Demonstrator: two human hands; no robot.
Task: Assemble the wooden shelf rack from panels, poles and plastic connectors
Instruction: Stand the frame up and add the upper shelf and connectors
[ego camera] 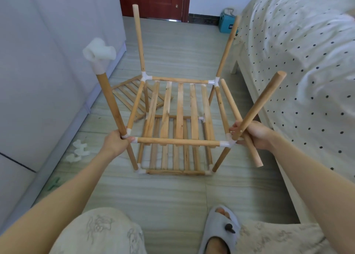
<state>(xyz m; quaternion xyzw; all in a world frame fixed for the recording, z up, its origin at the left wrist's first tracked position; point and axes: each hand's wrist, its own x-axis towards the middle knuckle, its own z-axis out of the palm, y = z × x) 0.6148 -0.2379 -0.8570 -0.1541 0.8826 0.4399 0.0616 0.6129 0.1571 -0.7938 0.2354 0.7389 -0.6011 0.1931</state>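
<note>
Two-tier frame of round wooden poles and white plastic corner connectors (180,123) stands on the floor, held at its near upper corners by both hands.

Left hand (115,143): fingers curled around the near-left connector joint (129,136), thumb along the front rail. Rising from just above those fingers is a tilted near-left wooden pole (110,102), capped with a white multi-socket plastic connector (99,51).

Right hand (253,133): fingers clamped on two loose wooden poles (259,105) that cross at the grip. One has its lower end at the near-right connector (228,143), just beside the fingertips; whether it is seated in the socket I cannot tell. The other hangs below the hand, unattached.

Done, as judged: lower slatted wooden panel (172,163) and upper slatted wooden panel (178,107) both sit inside framed tiers. Two far uprights (139,38) stand in their connectors, tops bare.

Left, as judged: seat the near-right upright, cap three poles with connectors, add top rails and the third tier. A spare slatted panel (130,94) lies on the floor beyond the left fingers, partly behind the frame. Spare white connectors (78,151) lie on the floor to the left of the left hand.

Estimate: roughly two thirds built.
</note>
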